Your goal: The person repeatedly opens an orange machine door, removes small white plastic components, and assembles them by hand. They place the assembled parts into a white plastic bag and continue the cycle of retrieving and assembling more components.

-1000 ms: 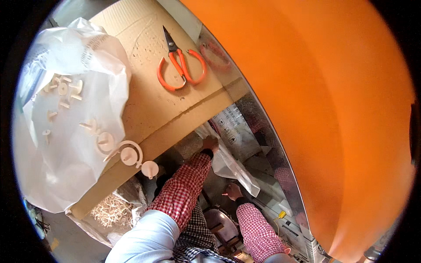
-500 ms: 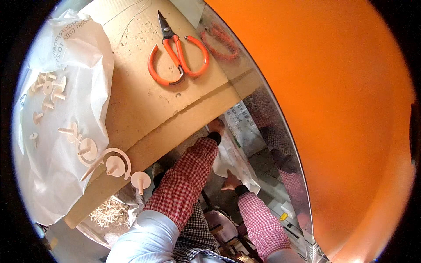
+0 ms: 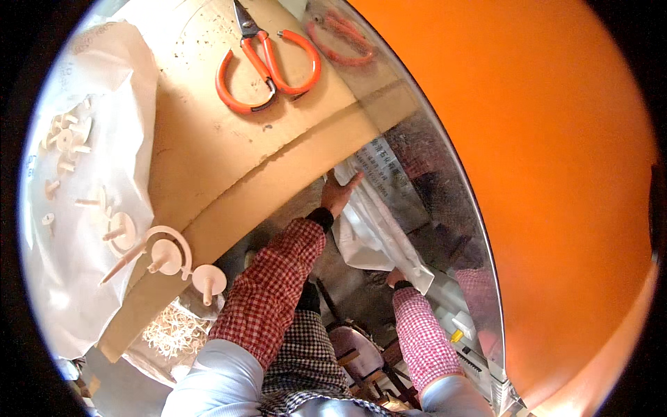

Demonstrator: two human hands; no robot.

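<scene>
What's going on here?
A person in checked sleeves is reaching below the cardboard-covered surface with both hands. The left hand is at the upper part of a white plastic sheet or bag; the right hand, partly hidden, is at its lower end. How firmly either grips can't be told. Orange-handled scissors lie on the cardboard, and pale plastic pieces rest on white plastic at the left.

We can pass a hand over the bare cardboard (image 3: 222, 149) between the white plastic bag (image 3: 132, 149) and the orange-handled scissors (image 3: 268, 64), but the orange panel (image 3: 556, 181) walls off our right and the cardboard's front edge (image 3: 274, 179) crowds our left hand (image 3: 338, 196).
</scene>
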